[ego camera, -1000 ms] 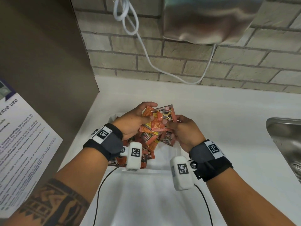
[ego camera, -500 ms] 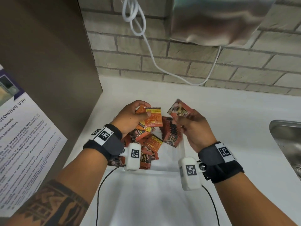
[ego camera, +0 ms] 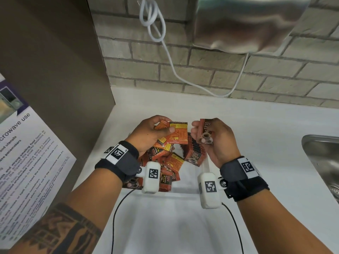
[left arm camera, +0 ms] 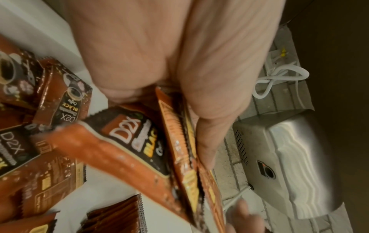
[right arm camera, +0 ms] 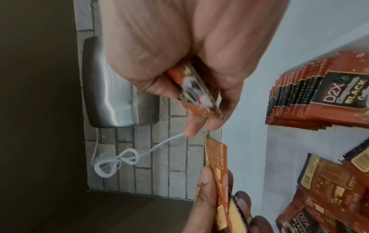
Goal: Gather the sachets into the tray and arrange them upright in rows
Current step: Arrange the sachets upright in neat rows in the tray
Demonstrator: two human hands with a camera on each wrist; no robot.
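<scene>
Orange and brown coffee sachets fill a clear tray (ego camera: 205, 166) on the white counter. My left hand (ego camera: 156, 132) grips a fanned bunch of sachets (ego camera: 176, 136) above the tray; the left wrist view shows that bunch (left arm camera: 179, 149) clamped between thumb and fingers. My right hand (ego camera: 211, 136) pinches a single sachet (ego camera: 206, 132), seen edge-on as a sachet (right arm camera: 193, 93) in the right wrist view. A row of upright sachets (ego camera: 194, 151) stands at the tray's right side, also visible as a stacked row (right arm camera: 319, 97). Loose sachets (ego camera: 168, 167) lie jumbled at the left.
A steel hand dryer (ego camera: 247, 21) hangs on the brick wall with a looped white cable (ego camera: 154, 19). A brown cabinet side (ego camera: 55, 70) with a paper notice (ego camera: 27, 158) stands at left. A steel sink (ego camera: 324, 162) lies at right.
The hands have drawn apart. My right hand has pulled one sachet out of the bunch and lifted it to the right, while the left hand keeps the rest raised.
</scene>
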